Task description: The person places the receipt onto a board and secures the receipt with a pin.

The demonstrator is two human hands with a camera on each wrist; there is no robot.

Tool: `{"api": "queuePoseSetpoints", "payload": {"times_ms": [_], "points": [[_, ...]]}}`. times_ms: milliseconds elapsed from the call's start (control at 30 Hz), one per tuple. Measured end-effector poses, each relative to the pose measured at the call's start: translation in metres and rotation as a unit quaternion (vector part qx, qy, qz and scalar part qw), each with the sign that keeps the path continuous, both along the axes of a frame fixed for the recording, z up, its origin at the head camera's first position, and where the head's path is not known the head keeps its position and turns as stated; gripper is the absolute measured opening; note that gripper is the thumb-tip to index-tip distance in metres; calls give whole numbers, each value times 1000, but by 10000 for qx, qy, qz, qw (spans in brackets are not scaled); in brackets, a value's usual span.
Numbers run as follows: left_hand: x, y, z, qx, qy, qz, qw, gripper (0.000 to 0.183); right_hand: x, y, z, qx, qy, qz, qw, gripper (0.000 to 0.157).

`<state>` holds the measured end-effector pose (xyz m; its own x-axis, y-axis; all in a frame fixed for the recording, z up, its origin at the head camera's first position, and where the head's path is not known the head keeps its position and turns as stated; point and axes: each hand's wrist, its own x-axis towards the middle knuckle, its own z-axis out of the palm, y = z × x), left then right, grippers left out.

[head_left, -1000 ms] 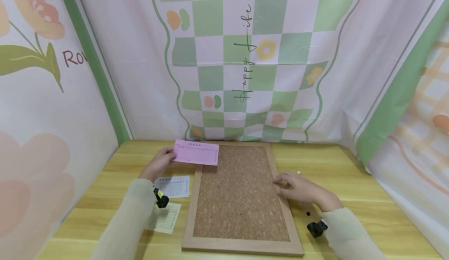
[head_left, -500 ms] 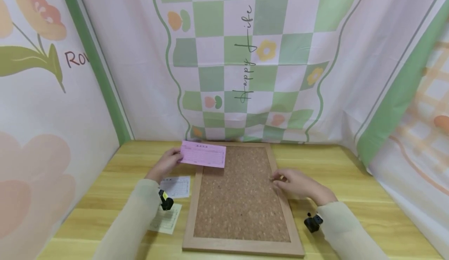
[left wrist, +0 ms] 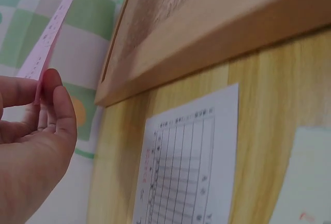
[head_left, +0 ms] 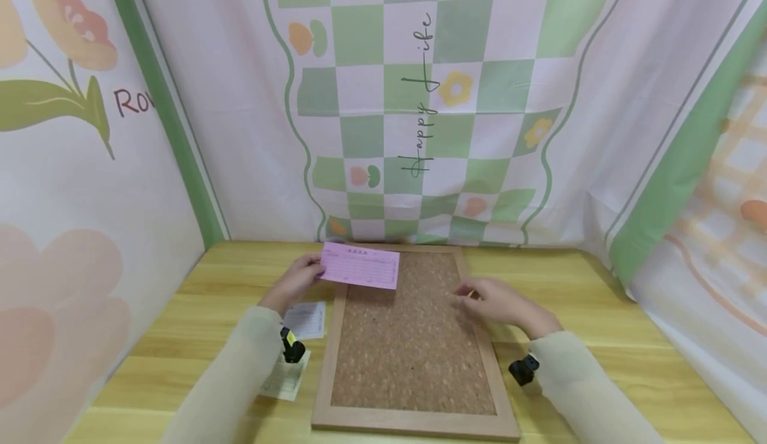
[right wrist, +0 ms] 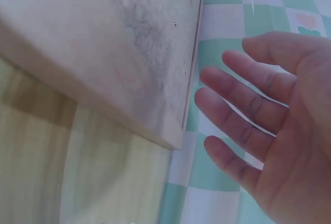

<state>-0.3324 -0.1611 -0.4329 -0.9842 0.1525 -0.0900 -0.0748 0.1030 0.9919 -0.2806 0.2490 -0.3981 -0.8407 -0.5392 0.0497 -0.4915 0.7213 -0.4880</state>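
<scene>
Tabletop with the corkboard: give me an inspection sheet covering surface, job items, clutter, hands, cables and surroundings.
Surface: wood-grain tabletop, partly covered by the board.
Job's things: framed corkboard lying flat; pink slip held above its far left corner; white slip and pale yellow slip on the tabletop, left of the board.
Clutter: nothing identifiable seen.
Hands: left hand pinches the pink slip; right hand, near the board's right side, holds nothing visible.
Cables: nothing seen.
Surroundings: green-and-white checked cloth behind, printed "Happy Life".
</scene>
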Motion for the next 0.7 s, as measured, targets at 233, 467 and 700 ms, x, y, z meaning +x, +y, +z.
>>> {"api": "queuePoseSetpoints", "payload": {"times_ms": [233,467,700], "points": [[2,12,2,-24,-53,21,10000,43,-9,-9,1,-141,-6,10,9999,28],[2,20,-1,-138,-58,116,9998,43,-16,-15,-2,-264,-73,-4,9996,29],[6,30,-1,-179,-30,120,9998,43,-22,-20,-4,-477,-166,-28,9987,32]]}}
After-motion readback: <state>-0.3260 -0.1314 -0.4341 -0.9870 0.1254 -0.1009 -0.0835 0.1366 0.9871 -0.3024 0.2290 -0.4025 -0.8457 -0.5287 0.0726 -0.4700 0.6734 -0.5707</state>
